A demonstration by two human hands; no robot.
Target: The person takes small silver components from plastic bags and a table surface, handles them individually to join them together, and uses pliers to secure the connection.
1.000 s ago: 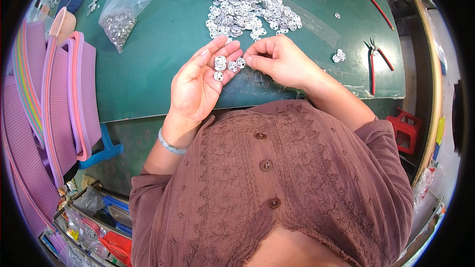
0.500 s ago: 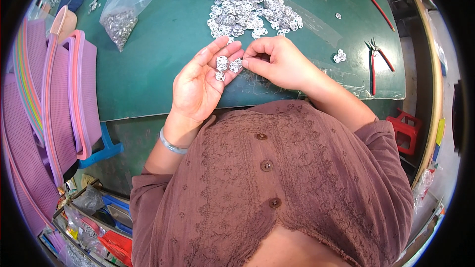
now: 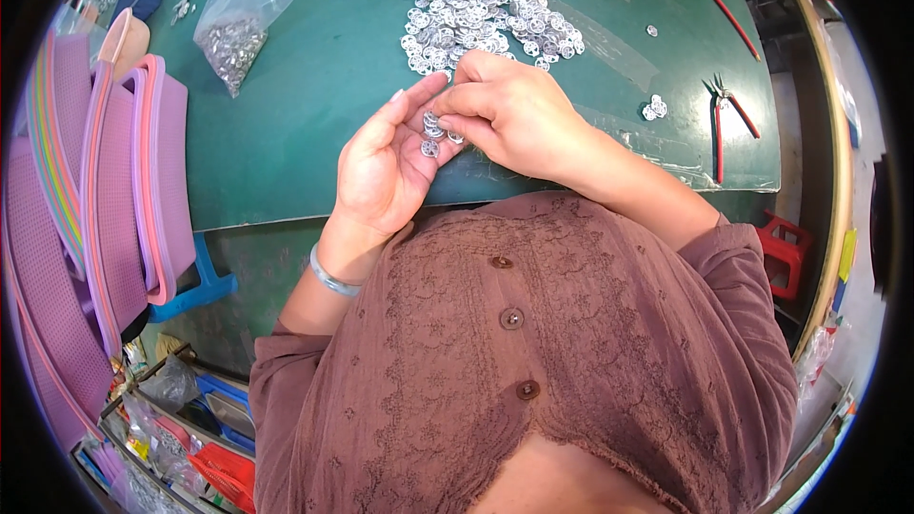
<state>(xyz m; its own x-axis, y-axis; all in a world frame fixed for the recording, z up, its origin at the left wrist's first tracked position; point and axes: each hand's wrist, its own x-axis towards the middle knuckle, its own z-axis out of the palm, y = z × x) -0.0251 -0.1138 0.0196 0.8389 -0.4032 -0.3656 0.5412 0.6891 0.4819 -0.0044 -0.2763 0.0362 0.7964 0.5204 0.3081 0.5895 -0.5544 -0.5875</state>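
My left hand (image 3: 386, 167) is turned palm up, cupped with its fingers partly stretched, and carries several small round silver openwork metal discs (image 3: 430, 148). Over its fingers, my right hand (image 3: 519, 114) reaches in from the right. Its thumb and forefinger are pinched together at one of these discs, partly hidden by the fingertips. Just beyond both hands lies a large loose pile of the same discs (image 3: 476, 14) on the green table (image 3: 314, 86).
A clear bag (image 3: 233, 48) of small metal parts lies at the far left. Red-handled pliers (image 3: 719, 124), a red stick-like tool (image 3: 736, 27) and a few loose discs (image 3: 655, 108) are on the right. Purple baskets (image 3: 167, 171) stand at the left edge.
My right hand has moved left and further over the left hand's fingers, its pinch shifting to the stacked discs there. The left hand has barely moved.
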